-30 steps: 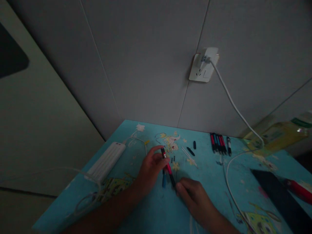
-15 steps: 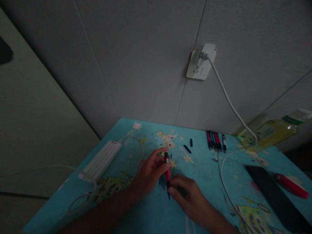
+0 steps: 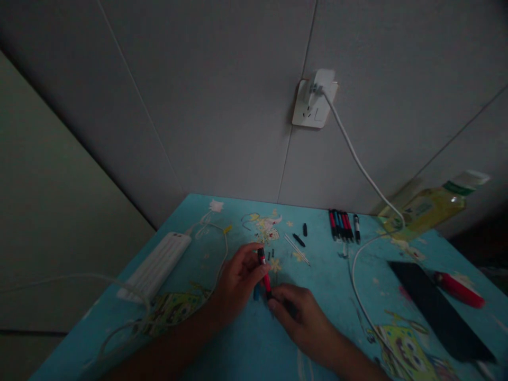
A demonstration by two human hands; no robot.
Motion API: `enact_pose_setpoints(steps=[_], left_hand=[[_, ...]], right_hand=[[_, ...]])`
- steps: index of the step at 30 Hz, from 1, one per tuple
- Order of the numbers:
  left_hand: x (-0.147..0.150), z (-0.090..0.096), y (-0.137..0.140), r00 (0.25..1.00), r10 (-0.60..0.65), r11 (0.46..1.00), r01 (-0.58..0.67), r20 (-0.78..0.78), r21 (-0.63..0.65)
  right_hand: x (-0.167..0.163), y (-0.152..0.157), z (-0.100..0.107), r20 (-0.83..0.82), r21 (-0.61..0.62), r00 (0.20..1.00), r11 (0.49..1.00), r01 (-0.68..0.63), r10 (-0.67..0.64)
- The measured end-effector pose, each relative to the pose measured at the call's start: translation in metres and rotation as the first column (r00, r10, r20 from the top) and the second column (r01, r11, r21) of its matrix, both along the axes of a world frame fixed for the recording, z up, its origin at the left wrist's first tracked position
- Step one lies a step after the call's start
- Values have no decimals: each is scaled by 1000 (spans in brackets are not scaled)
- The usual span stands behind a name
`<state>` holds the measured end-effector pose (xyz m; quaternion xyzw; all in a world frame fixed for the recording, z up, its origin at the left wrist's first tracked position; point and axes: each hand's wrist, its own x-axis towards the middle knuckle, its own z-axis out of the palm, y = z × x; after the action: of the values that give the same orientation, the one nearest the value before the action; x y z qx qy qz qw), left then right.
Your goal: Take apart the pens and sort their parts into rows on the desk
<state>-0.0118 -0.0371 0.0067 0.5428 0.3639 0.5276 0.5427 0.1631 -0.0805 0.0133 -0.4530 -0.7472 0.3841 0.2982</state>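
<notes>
Pinching red pen (image 3: 266,280) with left hand (image 3: 242,272) up top, right hand (image 3: 296,307) at lower end — seemingly near whole. Lined up on desk (image 3: 337,296): whole-looking pens (image 3: 341,225) — loose: white sticks (image 3: 297,248), black pieces (image 3: 299,240).

Left hand (image 3: 241,278) pinches the red pen (image 3: 266,279) up high, right hand (image 3: 299,312) has its dark lower end, and a blue piece (image 3: 256,292) peeks out between the two sets of fingers! Beyond the fingertips lie white sticks (image 3: 297,249) and black pieces (image 3: 299,240), with a row of pens (image 3: 345,226) farther off to the right. Well left of the fingers sits the power strip (image 3: 154,264), far right the bottle (image 3: 426,212).
</notes>
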Motion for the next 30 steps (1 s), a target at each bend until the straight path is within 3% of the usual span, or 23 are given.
enact_pose_setpoints(steps=[10, 22, 30], left_hand=[[0, -10, 1, 997, -75, 997, 74, 29, 11], [1, -1, 3, 997, -14, 999, 17, 70, -36], [0, 1, 2, 999, -13, 999, 14, 41, -38]], right_hand=[[2, -1, -2, -85, -94, 996, 995, -19, 11], [0, 4, -6, -164, -101, 985, 994, 39, -55], [2, 3, -7, -52, -57, 998, 998, 31, -34]])
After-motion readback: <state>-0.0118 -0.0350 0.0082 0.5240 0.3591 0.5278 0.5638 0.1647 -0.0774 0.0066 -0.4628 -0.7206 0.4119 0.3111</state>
